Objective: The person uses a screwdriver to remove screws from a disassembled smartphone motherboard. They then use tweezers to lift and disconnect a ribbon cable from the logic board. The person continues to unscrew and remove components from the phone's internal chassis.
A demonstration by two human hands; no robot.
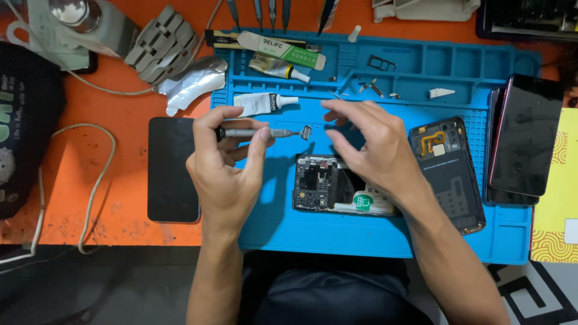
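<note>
My left hand [227, 157] grips a thin grey screwdriver [260, 132] held level, its tip pointing right with a small metal part [306, 132] stuck at the end. My right hand [372, 147] hovers with fingers spread just right of that tip, holding nothing, above an opened phone body [325, 185] lying on the blue repair mat [337, 235]. The phone's circuit board and a green sticker show; my right wrist hides its right end. A detached phone back cover [453, 174] lies to the right on the mat.
A black phone [173, 168] lies face up on the orange table left of the mat. Glue tubes [265, 103], small screws and parts [376, 87] sit in the mat's upper trays, tweezers above. Two stacked phones [524, 138] lie at the right edge. A white cable [99, 180] loops left.
</note>
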